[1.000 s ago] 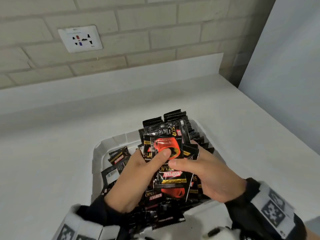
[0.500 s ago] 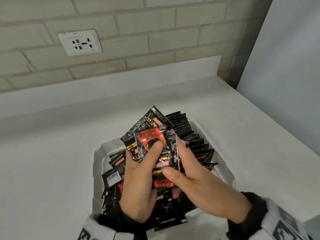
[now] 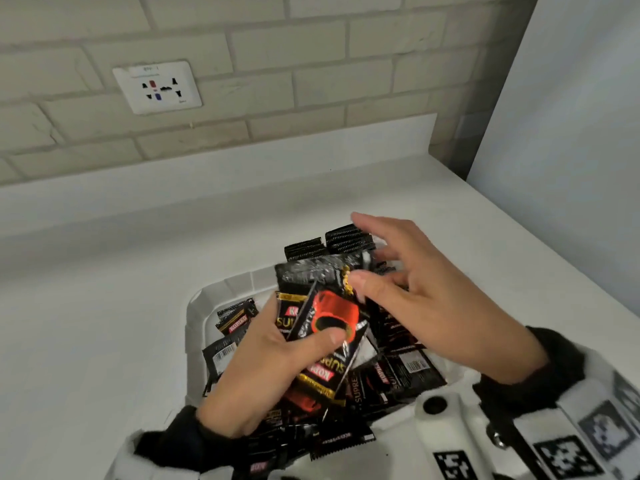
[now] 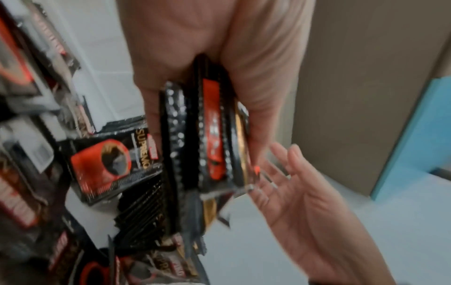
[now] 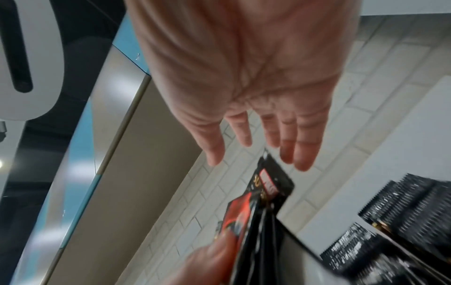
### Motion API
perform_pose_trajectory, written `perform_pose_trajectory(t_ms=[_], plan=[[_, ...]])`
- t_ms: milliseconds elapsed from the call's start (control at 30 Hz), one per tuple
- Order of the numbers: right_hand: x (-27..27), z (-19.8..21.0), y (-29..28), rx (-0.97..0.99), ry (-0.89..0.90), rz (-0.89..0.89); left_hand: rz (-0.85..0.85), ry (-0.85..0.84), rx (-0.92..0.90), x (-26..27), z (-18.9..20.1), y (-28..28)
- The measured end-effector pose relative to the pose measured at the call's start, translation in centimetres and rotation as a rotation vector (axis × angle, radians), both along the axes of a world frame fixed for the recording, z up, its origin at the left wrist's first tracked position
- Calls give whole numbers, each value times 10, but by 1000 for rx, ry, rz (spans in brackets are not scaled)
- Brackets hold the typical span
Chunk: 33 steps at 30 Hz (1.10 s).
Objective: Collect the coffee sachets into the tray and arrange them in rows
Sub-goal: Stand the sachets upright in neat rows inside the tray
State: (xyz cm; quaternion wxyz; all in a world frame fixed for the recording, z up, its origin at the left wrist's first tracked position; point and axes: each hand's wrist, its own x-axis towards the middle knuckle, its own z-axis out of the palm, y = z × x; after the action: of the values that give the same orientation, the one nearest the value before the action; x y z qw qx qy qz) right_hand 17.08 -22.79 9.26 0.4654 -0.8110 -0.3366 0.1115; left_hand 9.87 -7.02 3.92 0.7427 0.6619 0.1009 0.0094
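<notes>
The left hand (image 3: 273, 372) grips a small bunch of coffee sachets (image 3: 325, 320) above the tray (image 3: 197, 306), thumb pressed over the red cup printed on the front one and the fingers curled behind. The right hand (image 3: 426, 306) hangs just beside the bunch with its fingers (image 5: 288, 146) straight and spread, holding nothing; whether the thumb touches the top sachet cannot be told. More sachets lie loose in the white tray on the counter (image 3: 104, 306), and a row (image 3: 346, 239) stands on edge at its far side.
</notes>
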Motion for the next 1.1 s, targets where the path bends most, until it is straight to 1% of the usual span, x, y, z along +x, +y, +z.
perform_pose_trajectory(t_ms=[67, 133, 167, 200, 267, 333, 367, 433, 500, 533, 600, 633, 767, 833, 900, 967, 1033, 1100], plan=[[5, 5, 6, -75, -64, 45, -57, 1, 39, -2, 4, -2], [8, 9, 11, -157, -97, 106, -84, -1, 41, -3, 4, -2], [10, 9, 13, -152, -94, 104, -93, -4, 40, -3, 3, -1], [13, 9, 13, -110, -83, 71, -90, -1, 30, -3, 1, 1], [18, 7, 11, 59, -57, -65, -62, 18, -22, -2, -3, 5], [22, 3, 6, 231, -29, -217, -1, 33, -135, 0, -9, 8], [24, 0, 4, 273, -21, -273, 42, 32, -211, 1, -10, 9], [22, -6, 2, 248, -20, -326, 124, 6, -379, 4, -9, 11], [15, -15, 5, 170, -22, -290, 184, -32, -501, 7, -4, 9], [11, -19, 8, 146, -20, -247, 212, -54, -524, 8, -1, 7], [2, -24, 16, 159, 24, -161, 282, -90, -510, 13, 4, 0], [-2, -25, 20, 192, 74, -128, 316, -104, -482, 14, 5, -5], [-13, -36, 30, 401, 362, -49, 444, -160, -363, 18, 5, -17], [-16, -40, 30, 456, 451, -30, 460, -161, -335, 19, 3, -16], [-17, -43, 29, 424, 447, -1, 452, -156, -295, 19, -1, -15], [-18, -44, 29, 391, 397, 19, 458, -151, -238, 20, -5, -15], [-21, -47, 31, 374, 343, 56, 476, -143, -227, 20, -6, -16], [-25, -46, 33, 347, 306, 110, 453, -138, -243, 20, -7, -16]])
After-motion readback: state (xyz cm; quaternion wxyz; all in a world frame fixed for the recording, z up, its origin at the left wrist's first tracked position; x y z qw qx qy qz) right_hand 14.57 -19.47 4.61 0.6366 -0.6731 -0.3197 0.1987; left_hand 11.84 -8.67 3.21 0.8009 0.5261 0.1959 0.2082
